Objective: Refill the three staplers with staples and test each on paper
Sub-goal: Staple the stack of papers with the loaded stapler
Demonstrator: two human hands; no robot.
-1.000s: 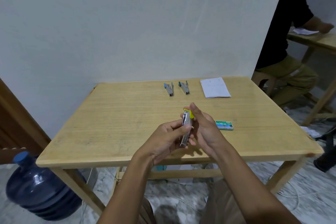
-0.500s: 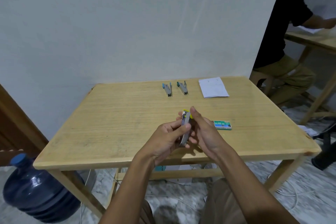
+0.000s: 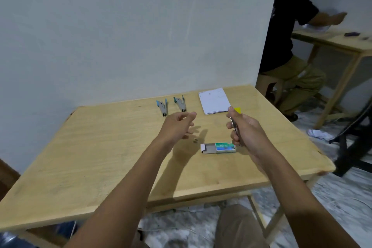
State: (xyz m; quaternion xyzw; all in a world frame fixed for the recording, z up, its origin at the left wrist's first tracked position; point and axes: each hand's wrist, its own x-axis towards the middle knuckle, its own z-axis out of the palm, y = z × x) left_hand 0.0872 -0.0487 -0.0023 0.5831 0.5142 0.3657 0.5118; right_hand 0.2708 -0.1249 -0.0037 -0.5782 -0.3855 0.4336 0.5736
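Note:
My right hand [image 3: 244, 129] grips a small metal stapler with a yellow end [image 3: 237, 110], held upright above the wooden table [image 3: 100, 157]. My left hand [image 3: 178, 125] hovers free to its left, fingers loosely curled, holding nothing. A green staple box [image 3: 218, 147] lies on the table just below my right hand, its tray slid out to the left. Two blue-and-grey staplers [image 3: 162, 107] [image 3: 180, 103] lie side by side near the far edge. A white sheet of paper [image 3: 214, 100] lies to their right.
A white wall stands right behind the table. At the right, another person sits on a stool [image 3: 269, 86] at a second wooden table [image 3: 342, 43]. A dark chair frame [image 3: 354, 143] stands beside my table's right edge. Crumpled paper [image 3: 320, 134] lies on the floor.
My left hand has let go of the yellow stapler and moved left. My right hand now holds it alone and has lifted it to the right. The staple box is uncovered, its tray out.

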